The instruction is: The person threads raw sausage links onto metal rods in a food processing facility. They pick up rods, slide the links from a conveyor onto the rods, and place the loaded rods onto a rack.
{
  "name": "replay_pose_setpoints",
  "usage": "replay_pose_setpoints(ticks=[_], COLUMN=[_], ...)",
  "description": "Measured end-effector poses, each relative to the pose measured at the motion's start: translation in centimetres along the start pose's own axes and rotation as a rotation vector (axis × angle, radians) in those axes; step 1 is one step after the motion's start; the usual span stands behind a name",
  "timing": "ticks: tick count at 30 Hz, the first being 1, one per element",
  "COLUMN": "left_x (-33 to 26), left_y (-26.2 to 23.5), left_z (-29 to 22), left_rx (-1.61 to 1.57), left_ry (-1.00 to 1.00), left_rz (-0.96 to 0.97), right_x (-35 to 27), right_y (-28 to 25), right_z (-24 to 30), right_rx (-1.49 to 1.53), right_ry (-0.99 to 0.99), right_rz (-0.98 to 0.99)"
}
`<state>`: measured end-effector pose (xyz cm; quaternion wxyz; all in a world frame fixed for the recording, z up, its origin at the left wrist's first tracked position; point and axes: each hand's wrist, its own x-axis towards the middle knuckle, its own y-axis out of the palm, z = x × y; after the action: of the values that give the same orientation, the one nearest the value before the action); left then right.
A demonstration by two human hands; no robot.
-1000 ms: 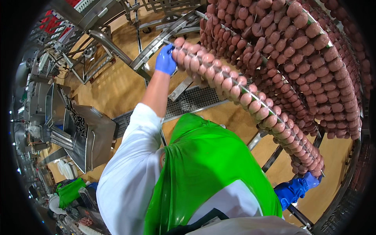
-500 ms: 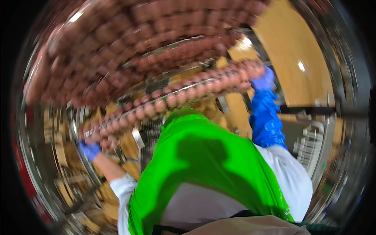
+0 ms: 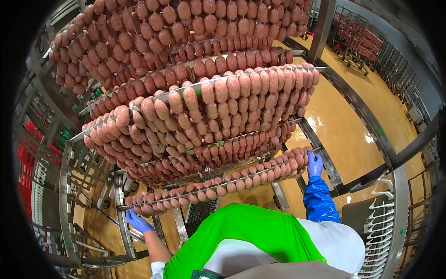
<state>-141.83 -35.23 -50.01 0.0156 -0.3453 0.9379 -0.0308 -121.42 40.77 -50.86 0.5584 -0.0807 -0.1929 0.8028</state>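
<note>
A metal rod hung with linked pink sausages (image 3: 226, 187) lies crosswise in front of me, low in the tall rack. My left hand (image 3: 138, 222), in a purple glove, is closed at its left end, by the rack's left upright. At the right end, my right hand (image 3: 315, 164) is closed on the rod, in a purple glove with a blue sleeve cover. The sausages partly hide my right fingertips. Just beyond hang dense rows of sausages (image 3: 218, 100) on other rods.
The metal rack's frame (image 3: 69, 195) stands on both sides, with a rail (image 3: 320, 144) at the right. White hooks (image 3: 378, 223) line the lower right. Other loaded racks (image 3: 357, 39) stand far right on the yellow floor (image 3: 339, 107). Red crates (image 3: 28, 172) show at far left.
The view has tilted and sharpened, showing more sausage rows ahead. The held rod sits lower in the picture, still between both hands.
</note>
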Motion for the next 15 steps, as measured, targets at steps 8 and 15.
replay_pose_setpoints(ticks=[8, 15], left_x=[-7.6, -0.6], left_y=[6.6, 3.8], left_z=[-13.0, -13.4], left_rx=[0.641, 1.279], left_ry=[0.985, 0.769], left_rz=[0.703, 1.025], right_x=[-3.8, -3.0], right_y=[0.2, -4.5], right_z=[11.3, 7.4], right_rx=[-0.500, -0.715], right_ry=[-0.943, -0.798], right_rz=[0.357, 0.129])
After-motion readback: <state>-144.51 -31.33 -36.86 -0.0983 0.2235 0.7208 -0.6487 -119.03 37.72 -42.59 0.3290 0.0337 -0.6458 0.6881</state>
